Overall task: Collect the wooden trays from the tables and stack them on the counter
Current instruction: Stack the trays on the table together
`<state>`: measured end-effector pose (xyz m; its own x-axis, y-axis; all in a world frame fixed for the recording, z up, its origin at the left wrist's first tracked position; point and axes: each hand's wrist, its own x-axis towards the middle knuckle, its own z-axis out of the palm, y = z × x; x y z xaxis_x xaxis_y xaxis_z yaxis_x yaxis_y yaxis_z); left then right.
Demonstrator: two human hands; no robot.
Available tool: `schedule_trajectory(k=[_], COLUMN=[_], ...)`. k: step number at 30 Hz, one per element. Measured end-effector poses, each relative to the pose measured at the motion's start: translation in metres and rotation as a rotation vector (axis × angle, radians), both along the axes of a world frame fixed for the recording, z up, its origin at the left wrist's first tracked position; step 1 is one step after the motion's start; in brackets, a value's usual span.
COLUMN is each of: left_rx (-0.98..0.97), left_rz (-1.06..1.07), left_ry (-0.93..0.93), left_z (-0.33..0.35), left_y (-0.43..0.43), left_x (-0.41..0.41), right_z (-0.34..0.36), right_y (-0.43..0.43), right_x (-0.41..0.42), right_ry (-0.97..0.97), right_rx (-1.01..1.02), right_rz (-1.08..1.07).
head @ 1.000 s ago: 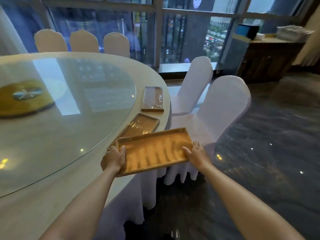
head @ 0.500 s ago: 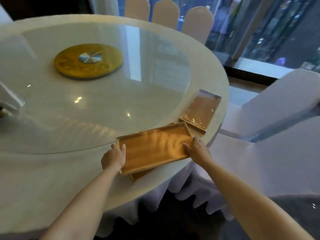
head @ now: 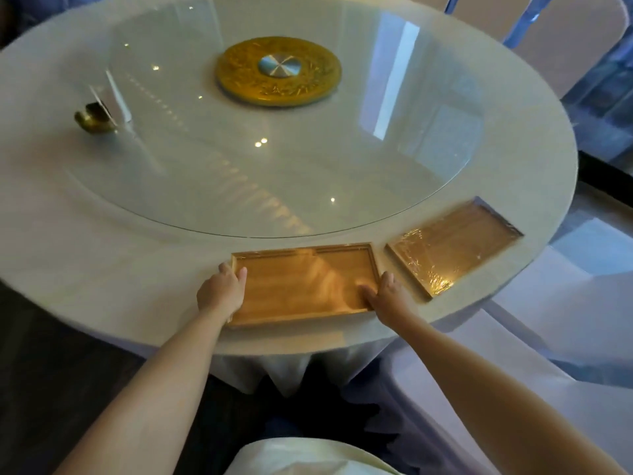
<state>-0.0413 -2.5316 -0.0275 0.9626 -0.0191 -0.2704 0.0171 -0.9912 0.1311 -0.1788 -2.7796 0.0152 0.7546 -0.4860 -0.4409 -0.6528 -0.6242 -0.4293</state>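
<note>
A wooden tray [head: 301, 286] lies on the near edge of the round white table [head: 102, 262], squarely covering a second tray whose rim barely shows beneath it. My left hand [head: 221, 291] grips its left short end, thumb over the rim. Its right short end is held by my right hand [head: 388, 294], fingers inside the rim. Another wooden tray [head: 452, 246], wrapped in shiny film, rests flat on the table just to the right, apart from my hands.
A glass turntable [head: 274, 159] with a gold centre disc [head: 277, 72] fills the table's middle. A small brass holder [head: 94, 118] stands at the left. White-covered chairs [head: 565, 337] stand to the right and at the far right.
I have brought the held tray over the table and down onto the tray that lay nearest me. My view has swung left and down over the table.
</note>
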Motion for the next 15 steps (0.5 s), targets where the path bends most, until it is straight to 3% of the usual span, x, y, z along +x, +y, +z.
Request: schedule_trajectory(k=[9,15], left_rx=[0.015,0.019], left_rz=[-0.051,-0.074], left_ry=[-0.007,0.016], left_z=[0.0006,0.0022], left_y=[0.0027,0.0015], left_x=[-0.0027,-0.0001], right_z=[-0.0093,-0.0086], right_y=[-0.0019,-0.0033], right_x=[-0.0048,-0.0032], right_ry=[0.028,0.043], right_rx=[-0.081,-0.026], right_rz=[0.039,0.007])
